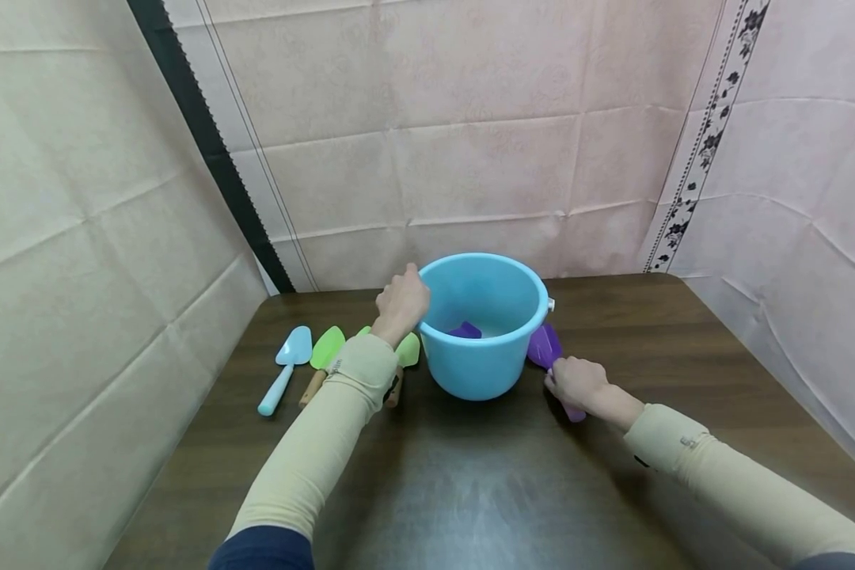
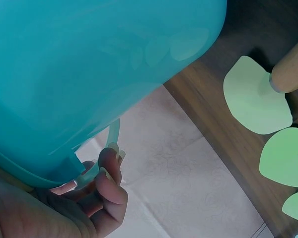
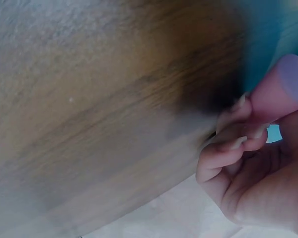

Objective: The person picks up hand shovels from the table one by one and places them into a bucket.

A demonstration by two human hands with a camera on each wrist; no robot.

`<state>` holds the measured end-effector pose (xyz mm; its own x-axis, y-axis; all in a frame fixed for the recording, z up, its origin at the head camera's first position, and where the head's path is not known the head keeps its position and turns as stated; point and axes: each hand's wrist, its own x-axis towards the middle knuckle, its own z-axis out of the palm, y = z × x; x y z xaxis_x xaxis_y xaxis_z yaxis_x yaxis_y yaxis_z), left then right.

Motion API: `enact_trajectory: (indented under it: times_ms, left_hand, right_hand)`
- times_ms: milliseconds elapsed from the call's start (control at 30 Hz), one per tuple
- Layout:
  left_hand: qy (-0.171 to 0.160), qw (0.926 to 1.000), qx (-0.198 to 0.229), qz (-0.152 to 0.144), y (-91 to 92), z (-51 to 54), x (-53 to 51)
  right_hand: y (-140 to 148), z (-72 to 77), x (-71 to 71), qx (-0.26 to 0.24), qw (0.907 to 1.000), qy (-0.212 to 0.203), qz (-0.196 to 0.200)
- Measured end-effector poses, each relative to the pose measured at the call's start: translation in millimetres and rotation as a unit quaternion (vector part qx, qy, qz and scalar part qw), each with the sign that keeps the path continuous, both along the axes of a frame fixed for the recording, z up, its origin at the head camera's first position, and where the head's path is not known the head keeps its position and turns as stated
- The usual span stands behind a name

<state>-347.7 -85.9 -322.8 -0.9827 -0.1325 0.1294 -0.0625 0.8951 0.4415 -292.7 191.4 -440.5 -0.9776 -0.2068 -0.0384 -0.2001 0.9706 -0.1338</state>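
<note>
A light-blue bucket (image 1: 474, 364) stands upright near the table's far side, tilted slightly in the head view, with a purple thing (image 1: 465, 330) inside it. At its left rim is my left hand (image 1: 404, 302); in the left wrist view its curled fingers (image 2: 109, 183) hold the rim and a curved blue handle (image 2: 114, 134). Right of the bucket, my right hand (image 1: 577, 382) grips a purple trowel (image 1: 545, 347) by its handle. The right wrist view shows the fingers round that handle's pinkish end (image 3: 273, 96). The trowel's blade lies close beside the bucket.
Left of the bucket lie a blue trowel (image 1: 295, 347) and several green trowels (image 1: 328, 347) with wooden handles, partly hidden by my left forearm. They rest on a dark wooden table (image 1: 470, 491). Pale cloth (image 1: 484, 174) hangs behind the table and at both sides.
</note>
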Motion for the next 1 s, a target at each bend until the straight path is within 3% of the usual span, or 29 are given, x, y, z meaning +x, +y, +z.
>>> enact_trajectory:
  times_ms: [333, 1000]
  left_hand:
    - [-0.004, 1.0000, 0.004, 0.000, 0.7, 1.6, 1.3]
    - [-0.005, 1.0000, 0.004, -0.001, -0.6, 0.9, -0.1]
  right_hand:
    - [5.5, 0.2, -1.6, 0.001, 1.0000, 0.002, 0.002]
    - [13.7, 15.9, -6.1, -0.004, 1.0000, 0.000, 0.006]
